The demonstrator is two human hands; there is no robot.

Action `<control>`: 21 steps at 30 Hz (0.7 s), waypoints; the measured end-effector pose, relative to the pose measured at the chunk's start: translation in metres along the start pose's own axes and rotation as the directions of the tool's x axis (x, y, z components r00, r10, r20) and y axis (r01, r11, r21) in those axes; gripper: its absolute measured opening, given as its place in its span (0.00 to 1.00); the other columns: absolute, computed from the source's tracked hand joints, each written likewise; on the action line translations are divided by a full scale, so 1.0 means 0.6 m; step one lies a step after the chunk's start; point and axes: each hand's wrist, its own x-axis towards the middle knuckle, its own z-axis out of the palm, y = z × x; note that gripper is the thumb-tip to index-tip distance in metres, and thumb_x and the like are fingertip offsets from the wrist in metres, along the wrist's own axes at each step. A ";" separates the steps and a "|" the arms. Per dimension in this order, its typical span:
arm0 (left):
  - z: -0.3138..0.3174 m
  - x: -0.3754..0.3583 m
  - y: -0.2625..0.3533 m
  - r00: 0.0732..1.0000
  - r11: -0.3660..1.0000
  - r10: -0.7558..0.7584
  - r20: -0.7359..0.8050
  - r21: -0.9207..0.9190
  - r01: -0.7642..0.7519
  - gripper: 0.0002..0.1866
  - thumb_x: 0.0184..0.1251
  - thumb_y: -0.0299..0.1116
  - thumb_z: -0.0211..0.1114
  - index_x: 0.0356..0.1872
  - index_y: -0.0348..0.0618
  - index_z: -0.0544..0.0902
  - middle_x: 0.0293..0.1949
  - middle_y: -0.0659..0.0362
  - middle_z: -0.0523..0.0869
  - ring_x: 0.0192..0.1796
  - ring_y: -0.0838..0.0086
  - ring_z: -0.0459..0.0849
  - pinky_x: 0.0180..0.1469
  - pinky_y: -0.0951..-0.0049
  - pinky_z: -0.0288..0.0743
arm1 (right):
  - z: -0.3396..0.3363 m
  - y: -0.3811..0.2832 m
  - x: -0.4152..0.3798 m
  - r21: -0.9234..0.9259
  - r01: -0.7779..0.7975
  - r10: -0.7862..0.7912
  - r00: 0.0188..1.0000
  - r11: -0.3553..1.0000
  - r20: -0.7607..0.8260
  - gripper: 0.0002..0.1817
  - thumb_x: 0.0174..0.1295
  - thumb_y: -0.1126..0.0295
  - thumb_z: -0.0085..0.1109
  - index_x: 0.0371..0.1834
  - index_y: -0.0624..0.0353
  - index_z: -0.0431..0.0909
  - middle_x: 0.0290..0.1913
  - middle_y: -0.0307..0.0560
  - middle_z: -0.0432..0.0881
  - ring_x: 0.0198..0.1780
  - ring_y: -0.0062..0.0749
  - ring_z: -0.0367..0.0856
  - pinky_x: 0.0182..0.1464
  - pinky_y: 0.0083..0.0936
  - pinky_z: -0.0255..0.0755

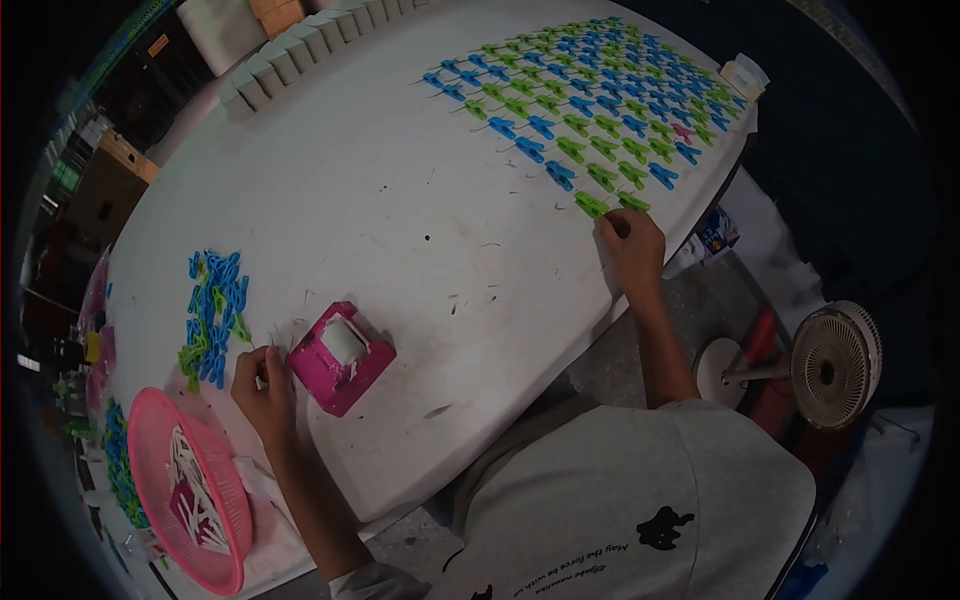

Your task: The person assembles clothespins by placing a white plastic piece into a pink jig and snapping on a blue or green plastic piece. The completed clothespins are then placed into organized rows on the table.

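Note:
My right hand (632,245) reaches to the front edge of a laid-out array of blue and green clothespins. Its fingertips are pinched at a green clothespin (632,202), beside another green clothespin (591,204). My left hand (263,390) is closed at the left, its thumb and finger together; what they hold, if anything, is too small to make out. Just right of it stands a magenta dispenser (335,390) with a white roll (345,342). A loose pile of blue and green clothespins (215,310) lies beyond my left hand.
A pink basket (150,480) with white strips stands left of my left forearm. White folded boxes (290,60) line the far edge of the white table (330,200). A small white box (745,75) sits at the right corner, and a fan (835,365) stands below right.

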 end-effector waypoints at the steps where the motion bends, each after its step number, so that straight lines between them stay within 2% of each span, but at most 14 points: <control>1: -0.002 0.000 -0.002 1.000 1.000 -0.008 -0.005 0.007 0.008 0.08 0.69 0.29 0.66 0.33 0.34 0.82 0.24 0.62 0.75 0.27 0.80 0.69 0.31 0.77 0.64 | -0.002 -0.001 0.000 -0.023 0.003 -0.003 1.000 1.000 -0.006 0.10 0.58 0.68 0.69 0.37 0.64 0.86 0.36 0.53 0.84 0.38 0.43 0.85 0.44 0.34 0.78; 2: -0.002 0.001 -0.004 0.999 0.999 -0.026 -0.022 0.026 0.027 0.08 0.69 0.29 0.66 0.33 0.34 0.82 0.24 0.62 0.75 0.27 0.80 0.69 0.31 0.77 0.64 | 0.000 -0.001 0.001 -0.040 0.012 -0.012 1.000 0.999 0.000 0.10 0.58 0.68 0.69 0.37 0.64 0.86 0.37 0.53 0.85 0.38 0.44 0.85 0.44 0.35 0.78; 4: -0.014 0.005 -0.011 0.996 0.994 0.073 -0.055 0.086 -0.068 0.08 0.68 0.30 0.67 0.33 0.34 0.83 0.24 0.59 0.76 0.27 0.78 0.70 0.30 0.76 0.64 | 0.010 0.031 0.004 -0.051 0.121 -0.122 0.992 0.991 -0.024 0.11 0.59 0.68 0.69 0.39 0.64 0.86 0.36 0.54 0.85 0.38 0.43 0.85 0.44 0.36 0.78; 6: -0.032 0.008 -0.003 0.999 0.989 0.042 -0.035 0.140 -0.037 0.07 0.66 0.30 0.68 0.33 0.35 0.83 0.26 0.56 0.79 0.28 0.72 0.74 0.32 0.72 0.67 | 0.013 0.047 0.005 -0.002 0.080 -0.080 0.996 0.997 -0.027 0.12 0.63 0.66 0.68 0.43 0.64 0.87 0.38 0.53 0.85 0.38 0.40 0.85 0.44 0.36 0.78; 8: -0.056 0.016 -0.005 0.997 0.971 0.070 -0.013 0.228 -0.065 0.07 0.64 0.30 0.69 0.35 0.36 0.84 0.29 0.54 0.81 0.32 0.66 0.78 0.37 0.68 0.71 | 0.007 0.035 -0.002 0.031 -0.044 0.044 0.999 0.999 -0.025 0.16 0.67 0.64 0.66 0.49 0.65 0.85 0.41 0.50 0.84 0.38 0.35 0.84 0.42 0.34 0.78; 10: -0.082 0.016 -0.011 0.999 0.957 0.034 0.004 0.289 -0.033 0.10 0.62 0.33 0.71 0.38 0.37 0.85 0.31 0.55 0.82 0.36 0.64 0.80 0.43 0.65 0.73 | 0.003 0.023 -0.020 0.147 -0.023 0.039 0.994 0.989 -0.106 0.16 0.69 0.66 0.63 0.54 0.65 0.83 0.44 0.47 0.81 0.38 0.30 0.81 0.39 0.28 0.77; 11: -0.095 0.016 -0.017 1.000 0.950 0.004 -0.031 0.312 0.005 0.10 0.62 0.33 0.71 0.38 0.37 0.85 0.31 0.55 0.82 0.36 0.64 0.80 0.43 0.65 0.73 | 0.003 0.017 -0.032 0.165 0.005 0.007 0.997 0.986 -0.071 0.16 0.69 0.66 0.63 0.54 0.65 0.83 0.44 0.47 0.81 0.38 0.30 0.81 0.39 0.28 0.77; 13: -0.111 0.008 -0.028 0.993 0.936 -0.109 0.044 0.340 0.087 0.13 0.59 0.37 0.73 0.41 0.41 0.87 0.33 0.55 0.83 0.41 0.63 0.80 0.46 0.66 0.73 | 0.002 0.003 -0.052 0.274 0.085 -0.040 0.985 0.958 -0.167 0.14 0.70 0.71 0.61 0.56 0.65 0.82 0.44 0.46 0.79 0.37 0.27 0.79 0.38 0.23 0.75; 14: -0.113 0.005 -0.039 0.992 0.932 -0.121 0.026 0.347 0.104 0.13 0.59 0.37 0.73 0.41 0.41 0.87 0.33 0.55 0.83 0.41 0.63 0.80 0.46 0.66 0.73 | 0.008 -0.014 -0.056 0.284 0.098 -0.055 0.987 0.954 -0.154 0.14 0.70 0.71 0.61 0.56 0.65 0.82 0.44 0.46 0.79 0.37 0.27 0.79 0.38 0.23 0.75; 16: -0.109 0.004 -0.056 0.988 0.965 -0.124 0.093 0.242 0.098 0.16 0.55 0.39 0.76 0.43 0.44 0.89 0.37 0.55 0.83 0.45 0.62 0.78 0.49 0.66 0.73 | 0.016 -0.059 -0.060 0.338 0.363 -0.320 0.931 0.868 -0.177 0.13 0.70 0.76 0.59 0.55 0.65 0.82 0.43 0.46 0.79 0.35 0.23 0.77 0.34 0.20 0.74; 17: -0.105 0.004 -0.049 0.988 0.964 -0.124 0.088 0.245 0.099 0.16 0.55 0.39 0.76 0.43 0.44 0.89 0.37 0.55 0.83 0.45 0.62 0.78 0.49 0.66 0.73 | 0.022 -0.085 -0.059 0.342 0.365 -0.322 0.930 0.866 -0.178 0.13 0.70 0.76 0.59 0.55 0.65 0.82 0.43 0.46 0.79 0.35 0.23 0.77 0.34 0.20 0.74; 19: -0.086 0.008 -0.035 0.971 0.939 -0.099 0.219 0.345 0.018 0.17 0.54 0.41 0.77 0.43 0.45 0.89 0.38 0.56 0.83 0.48 0.61 0.77 0.51 0.66 0.72 | 0.045 -0.150 -0.050 0.459 0.532 -0.553 0.827 0.712 -0.099 0.14 0.66 0.78 0.62 0.54 0.64 0.82 0.43 0.45 0.79 0.34 0.21 0.76 0.31 0.19 0.72; 21: -0.072 0.011 -0.020 0.955 0.932 -0.099 0.279 0.361 -0.009 0.17 0.54 0.41 0.78 0.42 0.45 0.89 0.38 0.56 0.83 0.48 0.61 0.77 0.51 0.66 0.72 | 0.058 -0.226 -0.042 0.536 0.560 -0.682 0.730 0.632 0.041 0.14 0.63 0.79 0.64 0.52 0.62 0.83 0.42 0.45 0.80 0.32 0.21 0.76 0.30 0.18 0.70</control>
